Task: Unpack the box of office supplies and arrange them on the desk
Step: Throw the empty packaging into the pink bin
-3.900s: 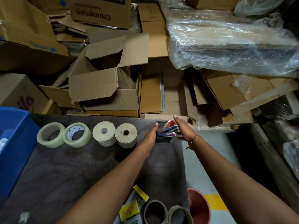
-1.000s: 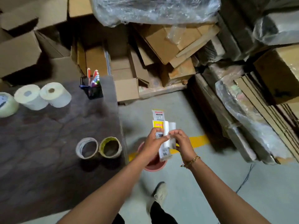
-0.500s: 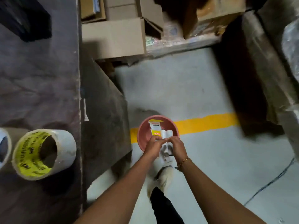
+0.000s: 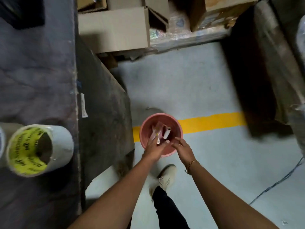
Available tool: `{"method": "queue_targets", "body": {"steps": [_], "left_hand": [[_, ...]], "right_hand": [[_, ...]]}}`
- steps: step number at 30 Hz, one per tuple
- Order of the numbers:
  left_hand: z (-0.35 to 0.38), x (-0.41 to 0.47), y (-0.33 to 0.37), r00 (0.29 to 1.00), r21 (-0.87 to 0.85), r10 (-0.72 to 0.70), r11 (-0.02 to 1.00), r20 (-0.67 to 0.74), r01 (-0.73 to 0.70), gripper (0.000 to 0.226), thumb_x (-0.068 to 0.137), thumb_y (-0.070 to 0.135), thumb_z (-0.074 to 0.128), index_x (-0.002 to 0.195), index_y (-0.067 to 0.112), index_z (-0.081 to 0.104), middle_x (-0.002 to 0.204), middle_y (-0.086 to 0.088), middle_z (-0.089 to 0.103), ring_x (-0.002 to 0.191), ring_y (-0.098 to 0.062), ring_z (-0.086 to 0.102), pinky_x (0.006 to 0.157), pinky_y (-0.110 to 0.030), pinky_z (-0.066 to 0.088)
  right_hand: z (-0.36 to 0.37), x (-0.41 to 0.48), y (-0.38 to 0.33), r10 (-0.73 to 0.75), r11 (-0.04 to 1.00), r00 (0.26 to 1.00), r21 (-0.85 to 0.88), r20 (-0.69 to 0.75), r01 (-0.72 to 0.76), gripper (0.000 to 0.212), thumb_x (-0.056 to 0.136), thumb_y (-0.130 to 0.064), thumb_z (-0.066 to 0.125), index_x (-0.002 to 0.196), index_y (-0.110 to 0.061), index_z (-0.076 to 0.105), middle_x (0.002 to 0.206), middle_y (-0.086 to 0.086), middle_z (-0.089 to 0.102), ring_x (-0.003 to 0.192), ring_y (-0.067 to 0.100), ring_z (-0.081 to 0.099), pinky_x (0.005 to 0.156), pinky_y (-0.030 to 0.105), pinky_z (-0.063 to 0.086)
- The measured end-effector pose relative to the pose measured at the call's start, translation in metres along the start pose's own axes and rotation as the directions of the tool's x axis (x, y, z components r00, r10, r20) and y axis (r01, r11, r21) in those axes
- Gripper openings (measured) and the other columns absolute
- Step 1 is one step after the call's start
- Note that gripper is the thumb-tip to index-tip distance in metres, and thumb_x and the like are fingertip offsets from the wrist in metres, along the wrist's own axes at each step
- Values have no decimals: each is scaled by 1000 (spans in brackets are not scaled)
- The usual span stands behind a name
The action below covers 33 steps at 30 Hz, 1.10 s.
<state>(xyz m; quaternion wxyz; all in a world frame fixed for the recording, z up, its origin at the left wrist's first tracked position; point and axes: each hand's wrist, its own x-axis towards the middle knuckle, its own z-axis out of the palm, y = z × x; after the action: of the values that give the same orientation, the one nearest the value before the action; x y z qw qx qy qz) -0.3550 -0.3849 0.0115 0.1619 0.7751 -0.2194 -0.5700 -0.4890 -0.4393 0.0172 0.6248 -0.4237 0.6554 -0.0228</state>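
floor (image 4: 206, 90): pale grey | yellow line (image 4: 211, 121) | cardboard boxes (image 4: 113, 28) stacked behind

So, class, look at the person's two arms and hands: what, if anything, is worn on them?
Both forearms are bare, with no sleeves or gloves in view. The right hand has a thin gold-coloured chain bracelet at the wrist. The left hand and its wrist carry nothing; no rings or watch can be made out on either.

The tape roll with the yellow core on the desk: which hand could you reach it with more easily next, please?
Left, probably. The left hand is on the desk's side of the pink bucket, nearer the tape roll; the right hand would cross over.
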Motion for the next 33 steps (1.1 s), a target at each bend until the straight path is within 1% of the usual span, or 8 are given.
{"method": "queue_targets", "body": {"steps": [7,13,17,18,21,24,28,33], "left_hand": [[-81,-154,80,941,150,321,941,-106,-304,51,86,45,60,134,31,50,140,5,50,123,-17,52,100,-36,46],[-190,-278,110,632,339,718,695,-291,-634,35,85,30,53,120,27,58,115,10,59,106,-15,58,92,-32,48],[-271,-313,85,423,557,788,616,-448,-557,33,79,25,60,112,23,63,110,7,61,103,-19,54,90,-37,45],[-288,-315,73,449,580,760,649,-470,-492,41,77,27,62,118,25,60,119,5,58,112,-19,50,95,-40,43],[-329,-311,37,709,591,568,762,-418,-263,86,73,39,66,149,33,26,159,1,16,144,-25,16,114,-52,24],[-352,-299,13,853,610,441,768,-280,-196,113,72,41,72,154,33,-5,163,4,-15,151,-26,2,116,-53,17],[-360,-285,0,851,611,466,755,-242,-240,113,73,44,74,155,31,-2,164,5,-2,149,-24,16,114,-47,31],[-355,-282,0,779,562,528,777,-337,-284,97,74,36,76,153,26,19,154,4,25,137,-23,37,109,-36,39]], "right_hand": [[-14,-146,-101,-183,983,983,-9,-3,183,29,90,-15,64,119,-17,64,120,0,66,112,17,60,88,26,42],[34,-243,-193,-438,899,897,34,66,436,27,88,-12,65,114,-18,60,107,5,70,90,16,66,78,31,52],[88,-282,-224,-579,757,798,-251,169,603,61,80,-39,70,134,-22,48,132,-1,54,118,14,54,102,30,43],[101,-288,-229,-608,692,767,-337,205,639,71,80,-41,72,140,-20,43,138,0,48,124,14,50,104,29,40],[133,-296,-244,-629,470,708,-567,323,676,98,70,-55,73,151,-27,24,154,0,29,138,19,36,110,35,39],[152,-292,-254,-553,298,722,-711,415,637,113,65,-49,76,153,-36,6,162,-2,10,143,29,30,110,43,41],[165,-284,-256,-495,193,730,-760,471,621,112,67,-34,76,154,-33,4,160,1,16,136,32,36,107,43,43],[167,-280,-256,-577,242,707,-741,408,626,87,68,-33,75,143,-30,30,138,-1,41,123,28,48,97,40,50]]}}
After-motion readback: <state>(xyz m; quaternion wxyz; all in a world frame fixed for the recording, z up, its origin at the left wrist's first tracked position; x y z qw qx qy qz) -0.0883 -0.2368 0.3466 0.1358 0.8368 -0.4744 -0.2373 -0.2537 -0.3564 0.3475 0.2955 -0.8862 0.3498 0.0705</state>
